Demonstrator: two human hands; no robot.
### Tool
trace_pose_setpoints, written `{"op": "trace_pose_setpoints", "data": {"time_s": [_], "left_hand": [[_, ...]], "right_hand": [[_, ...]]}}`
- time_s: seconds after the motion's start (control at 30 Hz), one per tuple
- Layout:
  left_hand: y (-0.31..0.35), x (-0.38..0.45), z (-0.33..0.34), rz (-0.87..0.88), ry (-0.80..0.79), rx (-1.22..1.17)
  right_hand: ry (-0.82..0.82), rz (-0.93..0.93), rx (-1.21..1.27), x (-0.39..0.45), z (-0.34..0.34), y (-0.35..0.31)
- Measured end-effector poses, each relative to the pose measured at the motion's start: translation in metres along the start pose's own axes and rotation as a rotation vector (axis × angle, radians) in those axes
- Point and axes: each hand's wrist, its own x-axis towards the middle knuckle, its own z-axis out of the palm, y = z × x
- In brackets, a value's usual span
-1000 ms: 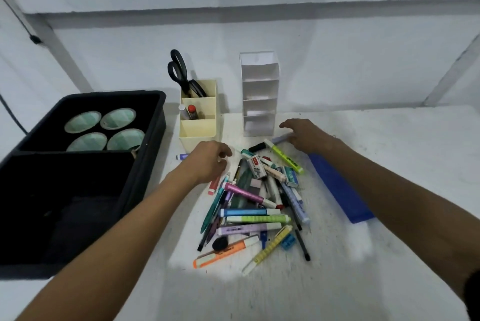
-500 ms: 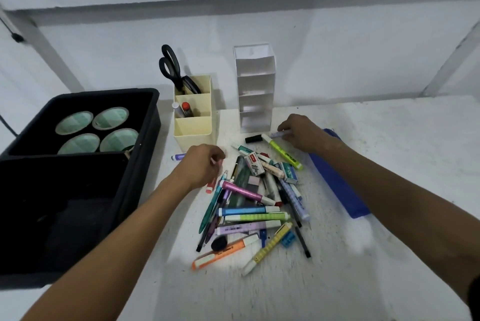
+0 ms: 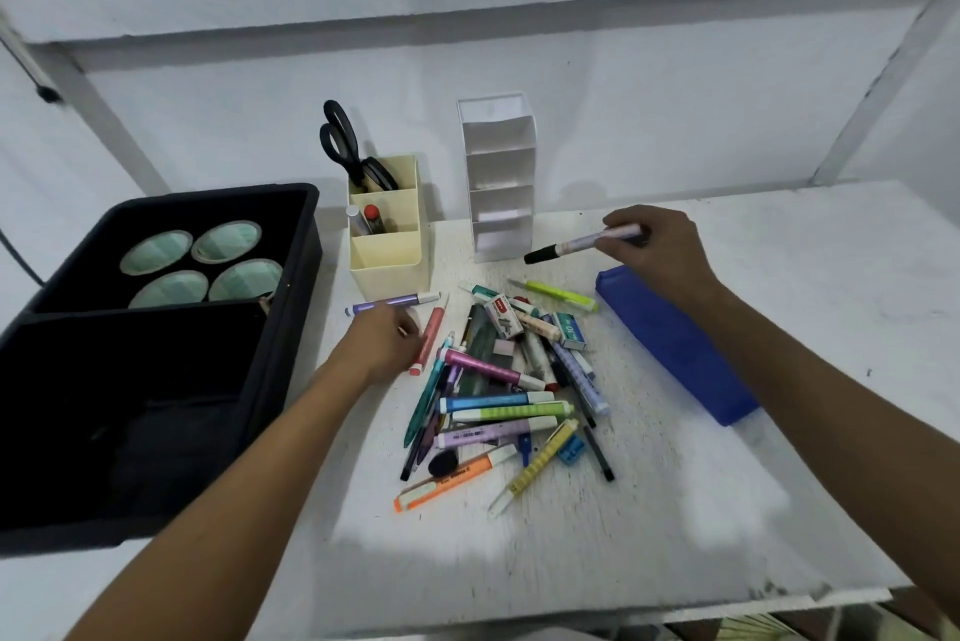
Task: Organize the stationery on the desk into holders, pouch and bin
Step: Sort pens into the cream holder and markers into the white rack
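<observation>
A heap of pens, highlighters, erasers and staple boxes lies mid-desk. My right hand is shut on a lilac marker with a black cap, lifted above the desk in front of the white tiered holder. My left hand rests curled on the desk beside a pink pen, just below a purple pen; whether its fingers pinch anything is hidden. The cream holder holds scissors and two small tubes. A blue pouch lies to the right of the heap.
A black bin at the left holds several tape rolls in its far half; its near half is dark. The wall stands right behind the holders. The desk's front edge runs along the bottom.
My right hand closed on the lilac marker and lifted it off the desk toward the white holder. My left hand slid slightly left, uncovering the pink pen.
</observation>
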Motion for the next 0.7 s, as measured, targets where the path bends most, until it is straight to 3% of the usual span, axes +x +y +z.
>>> {"op": "trace_pose_setpoints", "data": {"time_s": [0.1, 0.2, 0.37, 0.5, 0.6, 0.7], "left_hand": [[-0.007, -0.001, -0.001, -0.064, 0.137, 0.024], [-0.012, 0.0, -0.002, -0.018, 0.219, 0.039], [-0.007, 0.002, 0.001, 0.021, 0.16, 0.262], [0.011, -0.003, 0.003, -0.001, 0.095, 0.2], [0.031, -0.004, 0.005, 0.124, 0.062, 0.048], [0.051, -0.006, 0.013, 0.418, -0.048, 0.076]], "right_hand": [[0.055, 0.043, 0.096, -0.009, -0.007, -0.001], [0.074, 0.106, 0.217, -0.018, -0.009, -0.001], [0.103, 0.165, 0.334, -0.031, -0.012, 0.001], [0.12, 0.182, 0.345, -0.04, -0.018, 0.006], [0.124, 0.185, 0.317, -0.046, -0.019, 0.009], [0.113, 0.172, 0.303, -0.051, -0.018, 0.011]]}}
